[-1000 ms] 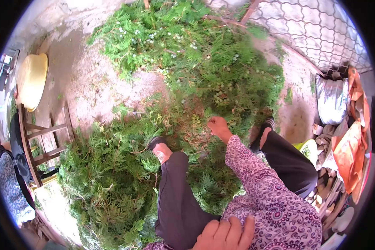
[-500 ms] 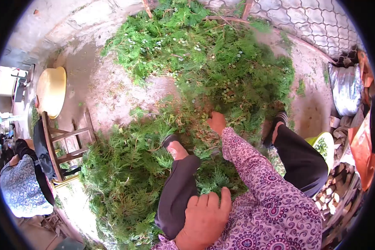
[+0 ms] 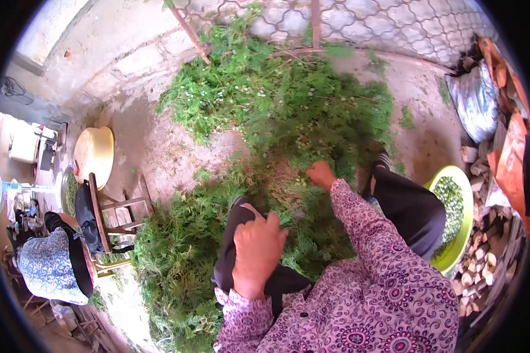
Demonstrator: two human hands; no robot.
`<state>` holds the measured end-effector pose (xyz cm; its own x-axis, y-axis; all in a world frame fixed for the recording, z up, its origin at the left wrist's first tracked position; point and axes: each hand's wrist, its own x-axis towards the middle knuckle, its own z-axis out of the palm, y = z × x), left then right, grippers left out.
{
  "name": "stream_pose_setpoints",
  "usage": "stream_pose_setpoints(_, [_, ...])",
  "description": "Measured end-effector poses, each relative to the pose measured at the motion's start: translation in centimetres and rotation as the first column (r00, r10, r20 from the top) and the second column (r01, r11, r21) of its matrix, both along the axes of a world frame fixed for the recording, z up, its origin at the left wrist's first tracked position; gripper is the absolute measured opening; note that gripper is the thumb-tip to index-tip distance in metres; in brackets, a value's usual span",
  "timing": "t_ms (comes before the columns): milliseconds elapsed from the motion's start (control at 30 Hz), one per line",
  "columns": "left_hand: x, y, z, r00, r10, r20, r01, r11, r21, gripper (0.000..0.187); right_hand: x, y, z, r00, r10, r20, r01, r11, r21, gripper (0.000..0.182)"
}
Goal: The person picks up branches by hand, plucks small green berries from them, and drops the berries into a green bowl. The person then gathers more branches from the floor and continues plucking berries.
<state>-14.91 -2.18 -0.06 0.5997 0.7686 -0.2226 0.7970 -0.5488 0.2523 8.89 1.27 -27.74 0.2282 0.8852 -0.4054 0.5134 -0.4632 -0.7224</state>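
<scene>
My left hand (image 3: pixel 258 250) is raised above my left knee, its fingers curled and closed; whatever they hold, if anything, is hidden. Reaching forward between my feet, my right hand (image 3: pixel 321 175) is closed at the near side of a heap of green evergreen branches (image 3: pixel 300 100) with pale round cones. What lies inside its fingers does not show. More cut evergreen branches (image 3: pixel 176 265) cover the floor to my left and between my legs. Brownish loose bits (image 3: pixel 282 176) lie just left of my right hand.
At right stands a yellow-green basin (image 3: pixel 469 209) of small green pieces, beside chopped firewood (image 3: pixel 480 267) and a silvery sack (image 3: pixel 474 103). A wooden stool frame (image 3: pixel 123 203) and a yellow basin (image 3: pixel 94 156) are at left. Another person (image 3: pixel 50 265) sits farther left. Wire mesh (image 3: pixel 394 29) runs behind.
My left hand has risen and moved slightly left. My right hand has shifted a little right and is still closed. The view has tilted up, showing more wall and the basin at right.
</scene>
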Motion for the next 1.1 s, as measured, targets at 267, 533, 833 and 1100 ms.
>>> stream_pose_setpoints(267, [0.1,-1.3,-1.7,1.0,-0.02,-0.018,0.02,1.0,0.016,0.022,2.1,-4.7,2.3,0.962,-0.234,-0.139,0.238,0.971,0.016,0.016])
stream_pose_setpoints(533, [0.4,0.6,-0.5,0.998,-0.038,-0.057,0.039,0.999,0.002,0.025,-1.1,-2.3,-2.0,0.997,-0.065,-0.042,0.051,0.958,-0.283,0.026])
stream_pose_setpoints(833, [0.2,1.8,-0.9,0.995,-0.038,-0.097,0.034,0.998,-0.043,0.033,-3.7,-0.6,-10.2,0.986,-0.162,0.036,0.162,0.888,-0.43,0.027])
stream_pose_setpoints(1100, [2.4,1.7,-0.7,0.994,-0.082,0.066,0.077,0.994,0.075,0.024,-0.9,0.5,7.8,0.809,-0.239,-0.537,0.12,0.961,-0.247,0.014])
